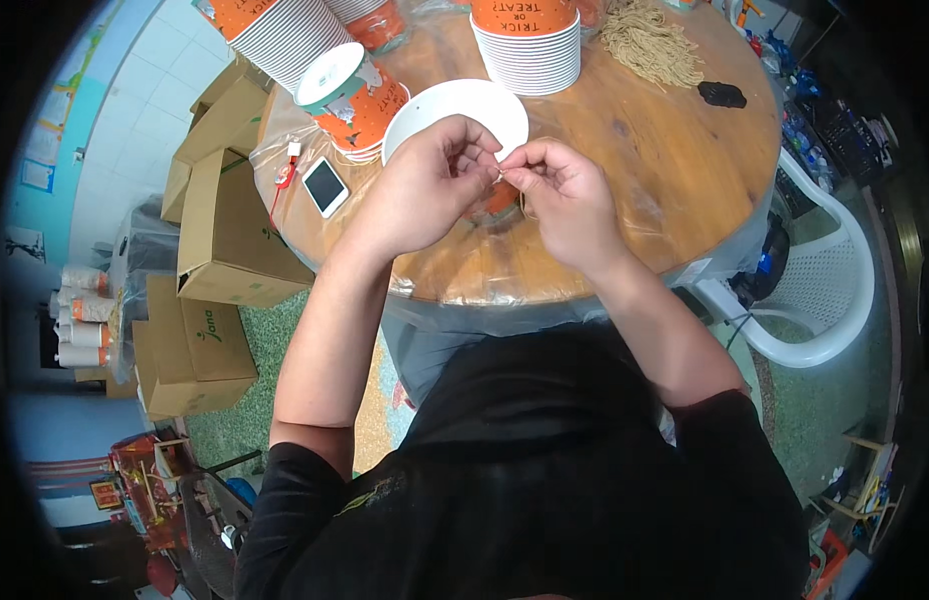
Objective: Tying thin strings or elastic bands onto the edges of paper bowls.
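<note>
Centre of frame, over the near edge of the round wooden counter: left hand and right hand meet fingertip to fingertip. Both sets of fingers pinched closed on a small thin thing held between them, too small to identify. Directly beneath the hands an orange cup, mostly hidden. A white bowl just behind the left hand. Upper frame: stacks of orange-and-white paper cups; a pile of tan string upper right. White phone left of the hands. Cardboard boxes on the floor, left; white plastic chair right.
</note>
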`<state>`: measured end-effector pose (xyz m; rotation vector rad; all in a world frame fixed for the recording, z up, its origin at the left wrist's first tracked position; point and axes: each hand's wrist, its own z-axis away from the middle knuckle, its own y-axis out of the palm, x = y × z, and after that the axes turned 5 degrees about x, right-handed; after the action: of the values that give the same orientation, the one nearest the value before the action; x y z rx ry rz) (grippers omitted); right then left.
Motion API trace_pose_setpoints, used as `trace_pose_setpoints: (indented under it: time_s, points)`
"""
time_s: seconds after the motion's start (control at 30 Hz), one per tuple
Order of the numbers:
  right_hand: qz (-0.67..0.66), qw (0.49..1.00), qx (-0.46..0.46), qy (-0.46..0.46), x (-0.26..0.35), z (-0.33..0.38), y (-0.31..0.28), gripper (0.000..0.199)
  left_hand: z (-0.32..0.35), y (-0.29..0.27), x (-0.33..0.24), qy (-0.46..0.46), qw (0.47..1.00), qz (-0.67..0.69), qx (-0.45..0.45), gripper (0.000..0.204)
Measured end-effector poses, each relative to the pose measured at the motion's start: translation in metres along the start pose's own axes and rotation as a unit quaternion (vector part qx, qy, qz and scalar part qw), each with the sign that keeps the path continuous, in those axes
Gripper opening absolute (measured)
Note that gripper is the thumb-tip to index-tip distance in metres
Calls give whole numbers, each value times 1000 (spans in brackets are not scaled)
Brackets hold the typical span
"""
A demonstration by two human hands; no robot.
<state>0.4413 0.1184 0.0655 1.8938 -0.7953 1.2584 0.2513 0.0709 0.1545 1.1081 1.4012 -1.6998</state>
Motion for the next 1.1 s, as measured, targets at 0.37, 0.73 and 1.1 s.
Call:
trace_pose_setpoints:
  time_s: [0.37,0.73,1.1]
  points:
    - [223,972,13,-69,23,3,-2,14,-4,-3,7,-10,999,27,-17,14]
    - [276,950,-67,-131,21,-2,8,11,-6,-2,11,7,997,61,-37,12]
    - [322,894,-151,-271,-3,0,15,21,3,1,8,21,993,108,-36,13]
